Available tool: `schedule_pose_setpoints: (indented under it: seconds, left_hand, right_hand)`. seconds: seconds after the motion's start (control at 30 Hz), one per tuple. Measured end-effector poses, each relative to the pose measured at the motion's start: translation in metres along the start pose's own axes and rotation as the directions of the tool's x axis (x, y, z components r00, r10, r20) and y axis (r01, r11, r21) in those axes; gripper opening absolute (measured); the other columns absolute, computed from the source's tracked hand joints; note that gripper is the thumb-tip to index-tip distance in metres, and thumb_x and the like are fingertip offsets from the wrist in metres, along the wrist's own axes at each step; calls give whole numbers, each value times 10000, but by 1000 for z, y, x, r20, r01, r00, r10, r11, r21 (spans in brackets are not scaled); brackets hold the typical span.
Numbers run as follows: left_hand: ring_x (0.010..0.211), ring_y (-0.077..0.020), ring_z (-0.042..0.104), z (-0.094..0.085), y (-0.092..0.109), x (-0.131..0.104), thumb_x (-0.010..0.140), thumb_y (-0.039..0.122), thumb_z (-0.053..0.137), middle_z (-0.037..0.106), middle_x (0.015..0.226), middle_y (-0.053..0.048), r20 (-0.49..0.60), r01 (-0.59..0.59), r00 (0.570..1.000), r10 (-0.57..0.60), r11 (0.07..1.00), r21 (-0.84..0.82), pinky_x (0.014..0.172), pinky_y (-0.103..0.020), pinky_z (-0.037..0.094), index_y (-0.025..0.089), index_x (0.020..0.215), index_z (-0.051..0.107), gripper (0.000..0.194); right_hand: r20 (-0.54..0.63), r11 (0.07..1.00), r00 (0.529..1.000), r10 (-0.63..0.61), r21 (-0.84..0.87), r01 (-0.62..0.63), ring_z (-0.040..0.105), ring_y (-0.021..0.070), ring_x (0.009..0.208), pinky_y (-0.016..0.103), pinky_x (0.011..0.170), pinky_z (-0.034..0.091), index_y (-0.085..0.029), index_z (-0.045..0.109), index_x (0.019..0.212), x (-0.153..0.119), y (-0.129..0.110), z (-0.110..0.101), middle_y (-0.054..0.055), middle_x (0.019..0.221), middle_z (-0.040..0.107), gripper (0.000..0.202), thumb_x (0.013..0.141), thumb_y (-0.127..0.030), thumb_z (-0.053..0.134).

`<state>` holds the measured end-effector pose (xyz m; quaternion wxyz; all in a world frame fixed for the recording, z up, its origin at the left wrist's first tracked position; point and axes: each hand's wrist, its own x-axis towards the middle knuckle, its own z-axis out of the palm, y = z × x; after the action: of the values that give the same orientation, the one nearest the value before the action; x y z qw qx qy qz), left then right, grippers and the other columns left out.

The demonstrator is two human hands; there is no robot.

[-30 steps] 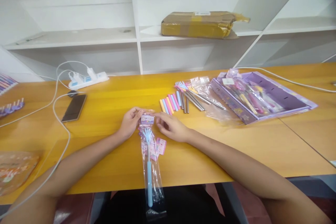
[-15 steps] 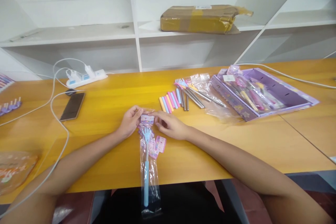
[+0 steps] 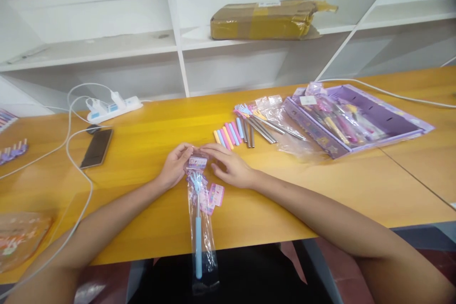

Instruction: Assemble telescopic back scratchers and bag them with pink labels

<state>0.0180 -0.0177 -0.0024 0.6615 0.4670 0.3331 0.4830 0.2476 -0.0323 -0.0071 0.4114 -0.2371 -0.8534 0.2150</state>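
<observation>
A light-blue back scratcher [image 3: 198, 242] lies lengthwise in a clear plastic bag [image 3: 210, 256], its hand-shaped head toward the far end and its handle hanging past the table edge. A printed purple-and-white card [image 3: 197, 163] sits at the bag's top. My left hand [image 3: 176, 166] pinches the bag's upper left corner between thumb and fingers. From the other side, my right hand [image 3: 230, 166] reaches stretched fingers to the bag's upper edge, with the thumb held apart. Small pink printed cards [image 3: 216, 194] lie partly beneath the bag.
Pastel handle sleeves [image 3: 228, 136] and metal-rod scratchers [image 3: 261, 126] lie beyond my right hand. A purple box [image 3: 388, 128] holds bagged scratchers. To the left are a phone [image 3: 97, 148], a power strip [image 3: 117, 108] and a white cable [image 3: 90, 185]. A taped carton [image 3: 263, 21] rests on the shelf.
The view has shifted slightly. My right fingers have straightened a little along the bag's top edge, while my left hand keeps its pinch. The bag stays in nearly the same place.
</observation>
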Motion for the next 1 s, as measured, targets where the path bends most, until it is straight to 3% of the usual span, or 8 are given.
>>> schedule_pose_setpoints:
  seconds: [0.1, 0.23, 0.47, 0.57, 0.63, 0.8, 1.0]
  left_hand:
    - [942, -172, 718, -3, -3, 0, 854, 439, 842, 758, 1060, -52, 58, 1, 998, -6, 997, 71, 849, -285, 573, 183, 1050, 691, 356]
    - [911, -167, 727, -8, -9, 0, 860, 360, 843, 765, 1004, -37, 115, -15, 993, -14, 970, 242, 874, -295, 585, 181, 1046, 675, 308]
    - [884, -222, 788, -4, -6, -2, 867, 363, 826, 784, 988, -46, 198, 90, 971, -131, 974, 207, 900, -407, 646, 197, 1101, 576, 380]
    - [864, -217, 794, 1, -2, -5, 868, 318, 828, 770, 990, -35, 187, 44, 979, -84, 977, 208, 860, -392, 657, 241, 1282, 486, 543]
    - [877, -204, 789, 4, -1, -7, 865, 294, 830, 746, 1107, -47, 175, -13, 984, -24, 977, 212, 834, -366, 657, 281, 1374, 441, 641]
    - [1145, -225, 714, 7, -1, -10, 895, 274, 786, 672, 1349, -114, 232, -121, 972, 40, 931, 345, 988, -339, 598, 220, 1249, 676, 375]
    - [1149, -231, 711, 4, -3, -10, 919, 270, 755, 678, 1357, -116, 240, -90, 971, -7, 916, 392, 1036, -369, 567, 228, 1348, 646, 444]
  right_hand:
    - [-71, 1000, 997, 2, -1, -2, 536, 262, 1410, 530, 1163, 513, -318, 436, 1577, 0, 2, -1, 103, 1506, 547, 671, 954, -75, 502]
    - [-119, 1000, 993, 5, -7, -6, 561, 260, 1382, 521, 1163, 510, -310, 481, 1551, 1, 3, -2, 107, 1478, 570, 612, 977, -101, 510]
    - [-148, 998, 988, 53, 33, -49, 593, 230, 1324, 498, 1141, 512, -283, 567, 1471, 3, 8, 0, 112, 1393, 619, 453, 1056, -140, 451]
    - [-157, 997, 985, 70, 52, -63, 600, 226, 1306, 499, 1131, 512, -287, 594, 1445, 4, 11, -1, 108, 1365, 635, 431, 1074, -151, 421]
    - [-166, 996, 984, 71, 57, -62, 609, 229, 1289, 501, 1118, 520, -287, 606, 1434, 4, 12, -1, 108, 1352, 642, 425, 1080, -159, 408]
    - [-184, 996, 981, 69, 63, -58, 622, 229, 1252, 489, 1091, 537, -278, 612, 1429, 3, 13, -1, 113, 1330, 646, 420, 1084, -172, 399]
    - [-186, 998, 982, 45, 51, -36, 610, 225, 1261, 483, 1097, 528, -265, 595, 1437, 2, 12, -1, 121, 1327, 626, 448, 1063, -127, 391]
